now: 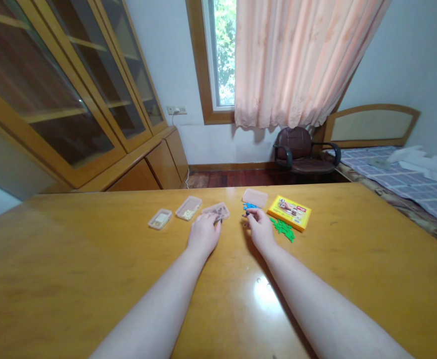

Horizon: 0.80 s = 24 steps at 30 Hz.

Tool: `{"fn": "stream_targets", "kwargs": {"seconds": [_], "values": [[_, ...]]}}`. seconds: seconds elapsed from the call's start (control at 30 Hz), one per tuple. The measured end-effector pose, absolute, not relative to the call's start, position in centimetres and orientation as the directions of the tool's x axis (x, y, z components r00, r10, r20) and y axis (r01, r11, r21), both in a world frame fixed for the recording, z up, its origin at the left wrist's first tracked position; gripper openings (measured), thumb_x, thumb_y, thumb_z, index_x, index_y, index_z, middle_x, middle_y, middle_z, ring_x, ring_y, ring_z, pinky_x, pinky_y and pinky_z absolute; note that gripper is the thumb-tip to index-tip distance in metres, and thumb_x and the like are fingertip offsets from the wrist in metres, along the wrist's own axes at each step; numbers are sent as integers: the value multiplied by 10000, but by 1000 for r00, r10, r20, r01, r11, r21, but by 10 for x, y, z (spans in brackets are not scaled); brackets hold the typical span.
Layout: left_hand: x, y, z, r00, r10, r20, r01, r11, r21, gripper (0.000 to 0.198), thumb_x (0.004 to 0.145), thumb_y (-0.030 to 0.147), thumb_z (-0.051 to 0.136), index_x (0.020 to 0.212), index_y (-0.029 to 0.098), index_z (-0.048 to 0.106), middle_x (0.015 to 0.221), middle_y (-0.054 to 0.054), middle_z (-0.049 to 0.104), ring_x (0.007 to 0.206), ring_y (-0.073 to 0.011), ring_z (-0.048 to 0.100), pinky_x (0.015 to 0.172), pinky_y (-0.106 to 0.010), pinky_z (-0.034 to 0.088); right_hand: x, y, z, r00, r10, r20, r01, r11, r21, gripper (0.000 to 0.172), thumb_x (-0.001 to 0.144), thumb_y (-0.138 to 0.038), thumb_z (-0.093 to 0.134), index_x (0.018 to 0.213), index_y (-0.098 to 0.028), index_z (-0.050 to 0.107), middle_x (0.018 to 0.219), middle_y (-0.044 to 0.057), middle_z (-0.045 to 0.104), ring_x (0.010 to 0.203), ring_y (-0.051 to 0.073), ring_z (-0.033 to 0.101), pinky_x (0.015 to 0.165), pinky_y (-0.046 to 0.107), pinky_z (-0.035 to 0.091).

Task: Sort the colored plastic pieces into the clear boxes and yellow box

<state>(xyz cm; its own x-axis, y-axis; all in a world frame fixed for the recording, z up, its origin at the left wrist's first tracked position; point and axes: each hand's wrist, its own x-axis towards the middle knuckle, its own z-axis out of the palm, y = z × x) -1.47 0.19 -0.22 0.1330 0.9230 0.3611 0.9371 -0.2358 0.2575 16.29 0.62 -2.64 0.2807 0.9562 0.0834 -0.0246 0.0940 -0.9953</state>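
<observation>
My left hand (pixel 203 233) is closed at the near edge of a small clear plastic box (pixel 224 207) with several dark brown pieces in it. Its fingertips partly cover that box. My right hand (pixel 261 228) pinches a small dark piece (pixel 247 214), whose exact shape is too small to make out. Just beyond the right hand lies a little heap of blue plastic pieces (pixel 250 206). Green plastic pieces (pixel 284 229) are spread on the table to its right.
Left of my hands stand a clear box with cream pieces (pixel 188 208) and a smaller clear box (pixel 160 219). A pale plastic lid (pixel 255 197) and a yellow box (pixel 290 212) lie at right. Beyond the wooden table (pixel 91 279) are a chair (pixel 301 152) and bed (pixel 420 179).
</observation>
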Motion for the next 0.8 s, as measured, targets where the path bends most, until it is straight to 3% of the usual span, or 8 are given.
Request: {"fn": "stream_targets", "kwargs": {"seconds": [0.13,0.3,0.4,0.47,0.6,0.7,0.8], "values": [[-12,0,-3,211,930,300,924,-291,250,344,818,282,437,1125,181,555,1187,-92,556,1112,-221,480,995,-375,315,164,7,-30,274,957,96,25,93,-995,262,727,-319,481,936,-175,549,806,32,630,622,131,563,588,270,455],[-14,8,-11,284,941,185,905,-327,271,567,796,366,484,1314,184,341,1398,-93,321,1295,-255,260,1056,-494,170,164,5,-29,259,958,127,87,108,-990,273,748,-327,464,956,-171,547,806,36,634,640,144,582,602,284,471],[-13,9,-13,248,953,176,911,-291,293,572,802,382,468,1314,164,335,1422,-108,263,1318,-270,191,1054,-513,158,163,0,-27,225,956,186,154,153,-976,275,765,-319,453,978,-175,553,845,50,641,748,170,605,657,306,483],[-10,7,-11,216,950,227,915,-278,292,553,792,367,482,1287,145,377,1411,-123,284,1313,-281,202,1057,-507,159,162,-8,-23,199,949,245,219,200,-955,263,772,-305,456,974,-179,566,896,61,643,815,180,605,726,327,479],[-7,2,-5,257,908,329,876,-363,316,435,819,316,432,1223,156,464,1311,-103,443,1227,-227,368,1051,-399,251,163,-24,-5,217,900,379,314,304,-899,285,825,-270,377,1017,-177,565,996,73,634,876,170,600,822,333,454],[-8,2,-5,236,924,300,887,-331,321,420,815,314,436,1198,153,492,1273,-110,483,1190,-229,410,1039,-406,260,171,-21,13,134,894,427,564,285,-775,338,838,-252,353,1115,-182,535,1122,80,593,1044,191,538,916,339,396],[-11,6,-8,212,948,237,907,-281,314,417,812,277,427,1201,139,489,1280,-116,478,1199,-225,403,1048,-410,234,189,1,27,52,929,366,838,159,-522,434,828,-228,351,1245,-144,435,1204,121,541,1090,230,507,941,366,363]]}}
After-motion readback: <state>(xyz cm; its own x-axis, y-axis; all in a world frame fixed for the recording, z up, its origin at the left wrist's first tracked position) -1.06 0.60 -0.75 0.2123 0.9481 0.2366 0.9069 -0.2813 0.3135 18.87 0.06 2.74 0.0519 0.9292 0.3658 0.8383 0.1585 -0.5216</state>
